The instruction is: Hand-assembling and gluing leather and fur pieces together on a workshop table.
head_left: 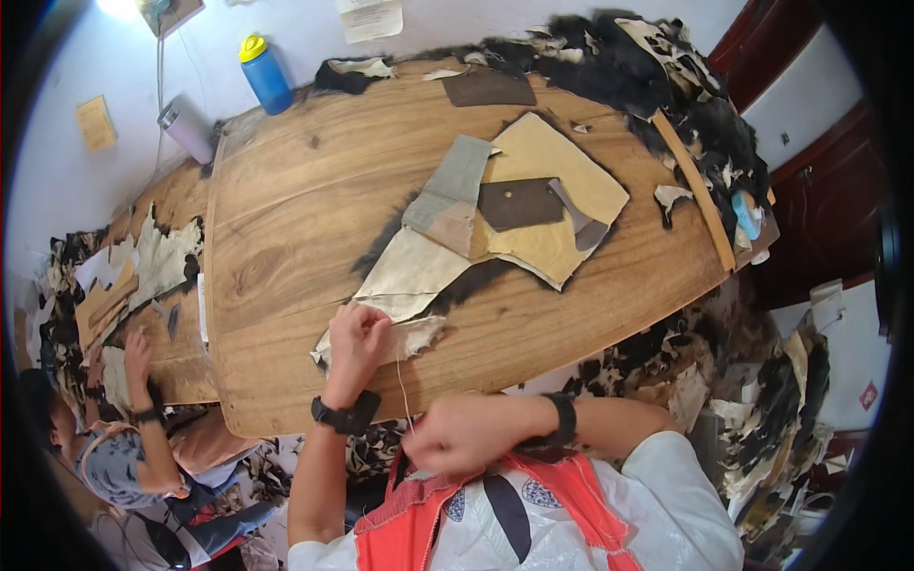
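Observation:
A fur pelt (419,269) lies skin side up on the wooden table, cream and tan with a dark fur fringe. My left hand (358,343) is closed at the pelt's near end, pinching its edge beside a ragged cream strip (419,335). From there a thin pale thread (403,385) runs toward my body. My right hand (459,433) is closed on the thread's near end, in front of my chest; whether a needle is in those fingers is hidden. On the pelt rest a grey flat pattern piece (455,171), a dark brown rectangle (521,204) and a curved grey-brown piece (583,225).
Black fur scraps (609,67) heap along the far and right edges, by a wooden strip (695,190). A blue bottle (267,84) and a lilac tumbler (187,133) stand at the far left. Another person's hand (138,359) works at the left table. More scraps (762,400) pile at right.

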The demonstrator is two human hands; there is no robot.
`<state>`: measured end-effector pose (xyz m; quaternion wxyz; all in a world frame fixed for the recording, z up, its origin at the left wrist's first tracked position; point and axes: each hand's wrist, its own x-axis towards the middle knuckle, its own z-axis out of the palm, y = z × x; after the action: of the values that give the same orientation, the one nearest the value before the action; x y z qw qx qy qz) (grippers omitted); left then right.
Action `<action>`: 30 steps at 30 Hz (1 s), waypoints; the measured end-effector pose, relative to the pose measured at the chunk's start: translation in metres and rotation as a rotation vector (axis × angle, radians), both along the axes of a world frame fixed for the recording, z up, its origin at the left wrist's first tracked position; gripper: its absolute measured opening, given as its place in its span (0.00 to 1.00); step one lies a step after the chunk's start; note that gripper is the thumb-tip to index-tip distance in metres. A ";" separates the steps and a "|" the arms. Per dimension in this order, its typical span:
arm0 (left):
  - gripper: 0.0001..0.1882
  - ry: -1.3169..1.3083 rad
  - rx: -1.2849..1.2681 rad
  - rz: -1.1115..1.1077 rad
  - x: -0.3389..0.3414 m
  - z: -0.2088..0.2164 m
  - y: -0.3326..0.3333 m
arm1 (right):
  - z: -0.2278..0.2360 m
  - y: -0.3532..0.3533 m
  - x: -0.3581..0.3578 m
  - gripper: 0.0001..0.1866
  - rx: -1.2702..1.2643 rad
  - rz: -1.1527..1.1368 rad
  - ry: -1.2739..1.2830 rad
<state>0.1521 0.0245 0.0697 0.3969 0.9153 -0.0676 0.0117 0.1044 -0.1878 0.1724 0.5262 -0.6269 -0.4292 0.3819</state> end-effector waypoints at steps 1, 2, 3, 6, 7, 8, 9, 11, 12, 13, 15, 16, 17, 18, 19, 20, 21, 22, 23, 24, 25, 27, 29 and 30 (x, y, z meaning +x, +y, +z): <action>0.04 -0.136 0.052 -0.079 -0.005 0.007 -0.001 | -0.006 0.001 0.006 0.15 0.013 -0.244 0.061; 0.05 -0.272 0.101 -0.158 -0.010 0.012 -0.001 | -0.024 0.003 0.019 0.15 0.045 -0.452 0.073; 0.05 -0.273 0.103 -0.165 -0.022 0.018 0.000 | -0.045 0.004 0.032 0.15 0.079 -0.655 0.078; 0.12 -0.029 -0.230 -0.412 -0.045 0.025 -0.003 | -0.074 -0.003 0.045 0.14 -0.225 -0.722 -0.124; 0.09 -0.016 -0.222 -0.157 -0.038 0.021 -0.006 | -0.078 -0.002 0.042 0.14 -0.226 -0.722 -0.124; 0.07 -0.004 -0.212 0.096 -0.031 0.018 -0.008 | -0.081 -0.001 0.035 0.14 -0.326 -0.694 -0.293; 0.07 -0.003 -0.213 0.103 -0.023 0.013 -0.009 | -0.084 -0.001 0.029 0.14 -0.422 -0.652 -0.462; 0.06 -0.141 0.023 0.076 -0.008 0.002 -0.007 | -0.064 0.003 0.013 0.15 -0.397 -0.544 -0.484; 0.05 -0.123 0.053 0.044 -0.003 -0.006 -0.005 | -0.049 0.005 0.006 0.15 -0.371 -0.452 -0.498; 0.05 -0.122 0.050 0.048 -0.001 -0.010 -0.002 | -0.034 0.005 0.003 0.15 -0.373 -0.447 -0.499; 0.03 -0.053 -0.009 0.039 0.003 -0.013 0.000 | -0.012 0.005 0.000 0.14 -0.083 0.234 -0.150; 0.03 -0.053 -0.011 0.034 0.003 -0.012 0.001 | -0.012 0.004 0.000 0.14 -0.085 0.228 -0.150; 0.03 -0.084 -0.013 0.039 0.001 -0.009 0.003 | -0.013 0.006 0.001 0.14 -0.039 0.028 -0.086; 0.04 -0.116 -0.016 0.040 -0.002 -0.005 0.003 | -0.014 0.007 0.002 0.14 0.007 -0.176 -0.023; 0.04 -0.118 -0.016 0.028 -0.005 0.001 0.002 | -0.029 0.010 0.011 0.14 0.081 -0.399 0.009; 0.04 -0.132 -0.047 -0.186 -0.012 0.009 0.003 | -0.049 0.009 0.025 0.13 0.157 -0.623 0.040; 0.06 -0.140 -0.073 -0.385 -0.024 0.017 0.007 | -0.064 0.007 0.035 0.13 0.162 -0.621 0.044; 0.10 -0.010 -0.221 -0.404 -0.036 0.025 0.001 | -0.076 0.002 0.044 0.13 -0.026 -0.686 -0.065; 0.10 -0.008 -0.220 -0.411 -0.035 0.022 -0.003 | -0.083 -0.002 0.047 0.13 -0.218 -0.747 -0.174; 0.11 0.002 -0.269 -0.172 -0.034 0.016 -0.006 | -0.083 -0.002 0.044 0.13 -0.217 -0.746 -0.173; 0.13 0.012 -0.316 0.067 -0.031 0.013 -0.007 | -0.083 -0.001 0.038 0.12 -0.279 -0.696 -0.278; 0.08 -0.052 -0.155 0.139 -0.014 0.006 -0.005 | -0.078 -0.001 0.022 0.11 -0.339 -0.631 -0.383; 0.04 -0.138 0.031 0.037 -0.004 -0.005 -0.002 | -0.060 -0.002 0.007 0.12 -0.284 -0.536 -0.539; 0.05 -0.126 0.034 0.038 0.000 -0.007 -0.005 | -0.048 -0.007 0.005 0.12 -0.283 -0.527 -0.538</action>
<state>0.1520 0.0198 0.0627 0.3761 0.9204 -0.0751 0.0757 0.1090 -0.1950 0.1248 0.3834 -0.8594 -0.3193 0.1117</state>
